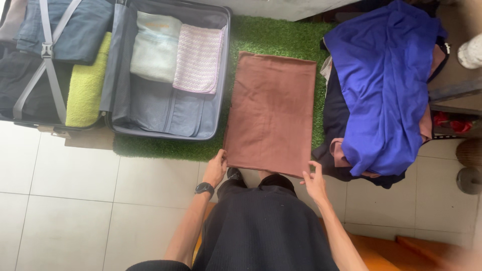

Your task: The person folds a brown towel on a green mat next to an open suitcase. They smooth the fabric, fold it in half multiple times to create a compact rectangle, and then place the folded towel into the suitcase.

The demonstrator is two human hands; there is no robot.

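A brown folded cloth (271, 113) lies flat on a green grass-like mat (281, 37). My left hand (216, 168), with a black watch on the wrist, pinches the cloth's near left corner. At the near right corner my right hand (315, 181) grips the edge. Left of the cloth an open grey suitcase (160, 113) holds a pale green folded towel (155, 47) and a pink-and-white patterned cloth (198, 57). Its other half holds dark folded clothes and a yellow-green towel (86, 85) under grey straps.
A heap of clothes with a bright blue garment (384, 85) on top sits right of the brown cloth. White floor tiles (75, 200) stretch to the near left. My dark-clad knees (261, 226) are below the cloth. Round woven objects (469, 165) stand at the far right.
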